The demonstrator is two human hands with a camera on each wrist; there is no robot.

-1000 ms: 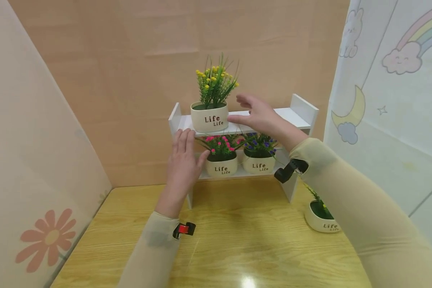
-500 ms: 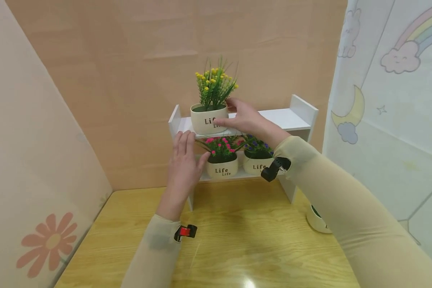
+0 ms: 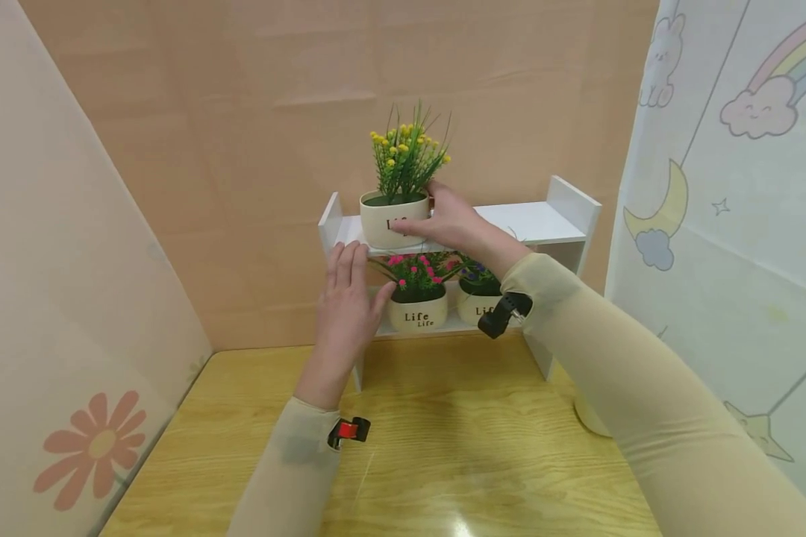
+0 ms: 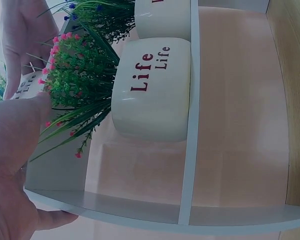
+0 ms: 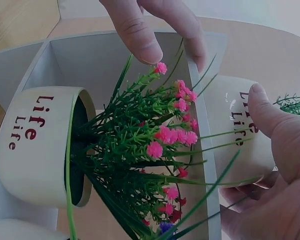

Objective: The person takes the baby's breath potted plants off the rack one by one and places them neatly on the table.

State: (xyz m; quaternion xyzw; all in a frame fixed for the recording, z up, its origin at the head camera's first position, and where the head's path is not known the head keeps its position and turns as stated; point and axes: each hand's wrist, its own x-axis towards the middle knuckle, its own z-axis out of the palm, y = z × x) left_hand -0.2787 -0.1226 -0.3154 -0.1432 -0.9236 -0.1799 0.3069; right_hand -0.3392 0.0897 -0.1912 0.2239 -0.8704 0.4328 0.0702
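Note:
In the head view, a white oval flower pot [image 3: 384,227] lettered "Life", with yellow flowers and grass blades, stands at the left of the upper board of a white two-tier shelf [image 3: 527,221]. My right hand [image 3: 453,218] grips its right end, thumb across the front and fingers behind; the right wrist view shows several fingertips under the pot's far side. At the shelf's left front corner rests my left hand [image 3: 345,302], fingers straight against the upper board's edge, thumb spread beside the pink flowers. That pink-flowered pot [image 4: 152,95] sits on the lower tier.
Beside the pink one on the lower tier is a pot with blue flowers [image 3: 477,306], partly behind my right wrist. Another pot [image 3: 589,418] on the wooden table [image 3: 430,455] is mostly hidden by my right sleeve. Fabric walls surround the table.
My right hand has moved left from beside the yellow-flowered pot and taken hold of its right end. The left hand has stayed at the shelf's corner.

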